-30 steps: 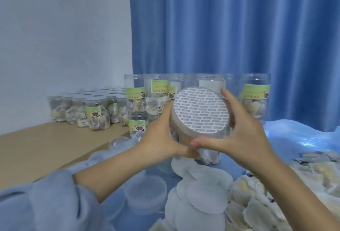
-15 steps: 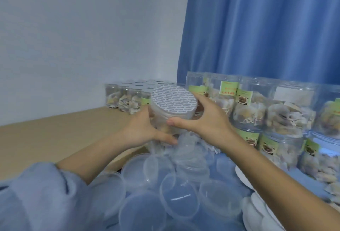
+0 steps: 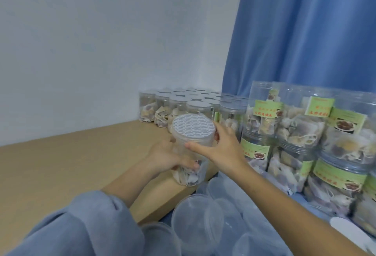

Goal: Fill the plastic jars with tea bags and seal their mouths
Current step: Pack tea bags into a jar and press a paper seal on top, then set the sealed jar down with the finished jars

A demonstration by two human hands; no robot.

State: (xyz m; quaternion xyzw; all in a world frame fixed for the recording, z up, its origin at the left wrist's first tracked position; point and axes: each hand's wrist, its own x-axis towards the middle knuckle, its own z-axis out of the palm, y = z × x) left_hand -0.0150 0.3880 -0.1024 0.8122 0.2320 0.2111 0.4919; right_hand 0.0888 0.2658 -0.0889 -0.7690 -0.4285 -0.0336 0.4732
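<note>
Setting: small home packing room, not a factory. Evidence: plain white wall (image 3: 91,41); blue curtain (image 3: 305,31); wooden bench (image 3: 61,164); rows of sealed jars (image 3: 183,103) beyond the fingers (image 3: 220,128); labelled jars (image 3: 295,133) stacked right of them; loose clear lids (image 3: 195,219) heaped below them.

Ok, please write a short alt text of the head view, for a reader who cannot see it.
Two hands hold a clear plastic jar of tea bags, its mouth covered by a white printed seal: the left hand grips its side, the right hand its rim. Rows of sealed jars stand behind on a wooden table, labelled jars are stacked right, and clear lids lie below.
</note>
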